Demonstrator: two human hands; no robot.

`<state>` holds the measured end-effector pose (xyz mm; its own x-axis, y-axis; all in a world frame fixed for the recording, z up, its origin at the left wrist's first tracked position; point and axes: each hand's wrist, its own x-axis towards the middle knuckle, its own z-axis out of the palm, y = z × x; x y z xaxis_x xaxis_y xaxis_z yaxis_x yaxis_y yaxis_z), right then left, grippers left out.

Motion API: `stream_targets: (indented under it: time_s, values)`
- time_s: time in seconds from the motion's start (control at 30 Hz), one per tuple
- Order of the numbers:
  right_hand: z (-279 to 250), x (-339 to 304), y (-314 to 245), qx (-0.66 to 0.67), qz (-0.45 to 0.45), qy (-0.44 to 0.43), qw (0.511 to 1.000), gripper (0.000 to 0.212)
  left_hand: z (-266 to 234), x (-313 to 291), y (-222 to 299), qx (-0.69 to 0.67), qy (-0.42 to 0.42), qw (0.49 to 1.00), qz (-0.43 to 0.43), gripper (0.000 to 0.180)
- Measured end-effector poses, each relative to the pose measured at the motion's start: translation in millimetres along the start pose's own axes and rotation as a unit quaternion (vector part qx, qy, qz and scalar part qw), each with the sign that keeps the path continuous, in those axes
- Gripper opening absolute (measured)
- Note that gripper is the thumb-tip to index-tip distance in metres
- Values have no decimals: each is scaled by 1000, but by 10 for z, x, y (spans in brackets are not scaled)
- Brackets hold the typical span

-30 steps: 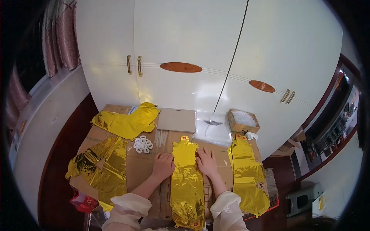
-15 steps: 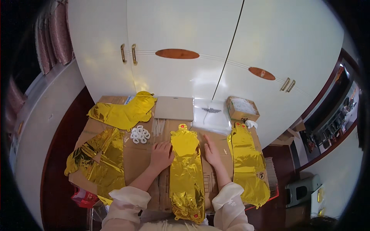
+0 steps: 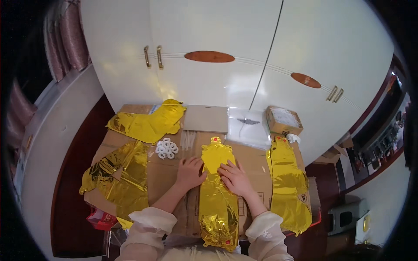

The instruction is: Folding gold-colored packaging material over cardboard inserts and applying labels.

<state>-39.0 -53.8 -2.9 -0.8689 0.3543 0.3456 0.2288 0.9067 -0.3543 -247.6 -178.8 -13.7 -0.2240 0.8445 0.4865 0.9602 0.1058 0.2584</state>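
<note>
A long, flat gold foil balloon (image 3: 217,195) with a crown-like top and small red spots lies lengthwise on the cardboard-covered table in front of me. My left hand (image 3: 190,174) rests at its left edge, fingers stretched out and thumb by the foil. Across the upper right part of the balloon lies my right hand (image 3: 235,177), fingers spread and pressing lightly on the foil. Neither hand grips anything. To the right, a similar flat gold foil balloon (image 3: 289,187) lies near the table edge.
Two more gold foil pieces (image 3: 148,122) lie at left, one behind the other. White rings (image 3: 166,148), pale straws (image 3: 188,140), a flat beige board (image 3: 205,119), clear plastic bags (image 3: 246,135) and a small carton (image 3: 285,126) line the back, before white cabinet doors (image 3: 209,26).
My right hand has moved left from the bare cardboard onto the middle balloon. The left hand stays by its left edge. The whole view has shifted slightly.
</note>
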Motion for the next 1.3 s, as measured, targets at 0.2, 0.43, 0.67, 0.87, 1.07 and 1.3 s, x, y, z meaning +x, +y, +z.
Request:
stream_targets:
  time_s: [0.2,0.43,0.67,0.87,1.07,1.3]
  values:
    - [59,-13,19,0,18,-21,1000,35,19,-16,-26,14,6,1000,11,40]
    - [58,-20,9,2,31,-18,999,34,22,-38,-28,19,10,1000,14,38]
    - [24,-13,47,57,37,56,996,35,-25,258,-98,41,57,997,37,26]
    - [74,-42,163,154,95,160,970,34,175,1457,-670,72,-96,990,71,25]
    - [185,-47,250,208,132,208,947,32,424,2049,-1188,115,-195,959,169,41]
    - [160,-45,257,218,147,218,940,31,352,2230,-1260,82,-331,933,110,43]
